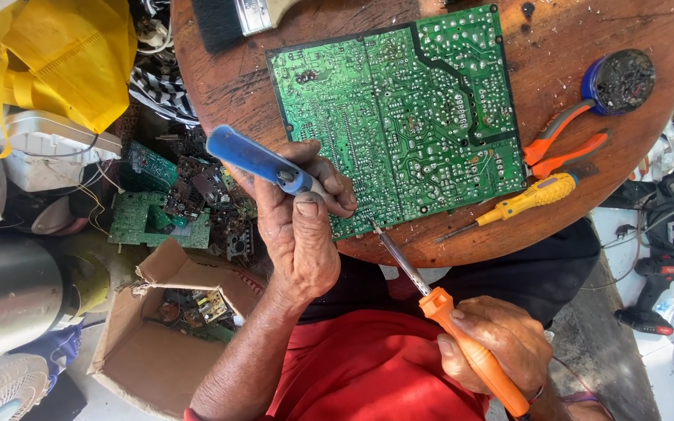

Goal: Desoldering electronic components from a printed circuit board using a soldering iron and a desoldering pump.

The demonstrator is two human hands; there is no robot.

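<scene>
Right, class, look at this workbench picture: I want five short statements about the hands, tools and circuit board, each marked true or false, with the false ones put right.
1. The right hand holds an orange-handled soldering iron whose tip meets the near edge of the green circuit board. True.
2. The left hand is empty. False: it grips a blue-handled tool.
3. The board lies on a round wooden table. True.
4. The yellow screwdriver rests on top of the board. False: it lies on the wood beside it.
5. The orange-handled pliers are in the cardboard box. False: they lie on the table.
</scene>
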